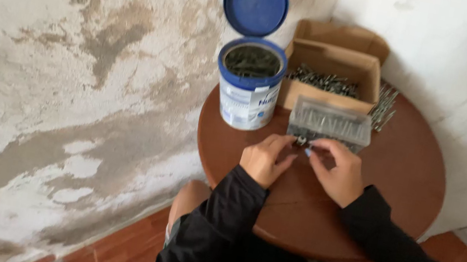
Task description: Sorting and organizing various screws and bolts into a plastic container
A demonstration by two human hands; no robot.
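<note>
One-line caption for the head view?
Both hands, left hand and right hand, pinch a small metal part over a round table.

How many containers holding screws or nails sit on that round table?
3: a blue-lidded tin at the back left, a cardboard box behind right, and a clear plastic box just beyond both hands. None seems hidden.

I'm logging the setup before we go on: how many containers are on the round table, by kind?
Tin can with hinged blue lid, open: 1
Cardboard box, open: 1
Clear plastic box: 1
Total: 3 containers on the round table. All three seem to hold small metal fasteners. Both hands, left and right, pinch a small piece by the clear box.
</note>
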